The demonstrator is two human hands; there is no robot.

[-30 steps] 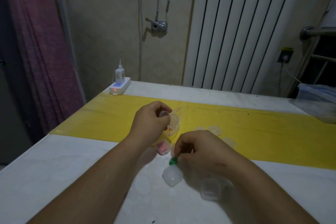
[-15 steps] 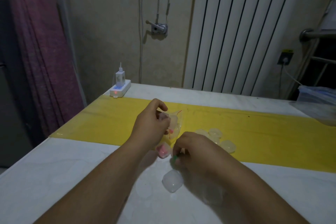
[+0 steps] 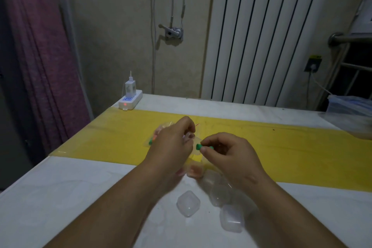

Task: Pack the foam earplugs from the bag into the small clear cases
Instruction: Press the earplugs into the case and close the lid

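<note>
My right hand [image 3: 225,155] pinches a green foam earplug [image 3: 198,146] between thumb and fingertips, lifted above the yellow strip. My left hand [image 3: 171,145] holds a clear plastic bag [image 3: 157,137] of coloured earplugs by its edge; most of the bag is hidden behind the hand. A clear case with pink earplugs inside [image 3: 194,171] lies below the hands. Small clear cases lie on the white table nearer me: a closed one [image 3: 188,203], a round one [image 3: 220,194] and one partly under my right forearm [image 3: 231,221].
A yellow strip [image 3: 281,147] runs across the white table [image 3: 60,197]. A white power strip with a charger [image 3: 129,98] sits at the far left corner. A clear plastic bag [image 3: 350,119] lies at the right edge. A radiator and wall stand behind.
My right hand has lifted the green earplug up from the closed case to the level of my left hand. The view has tilted, and more clear cases show near me.
</note>
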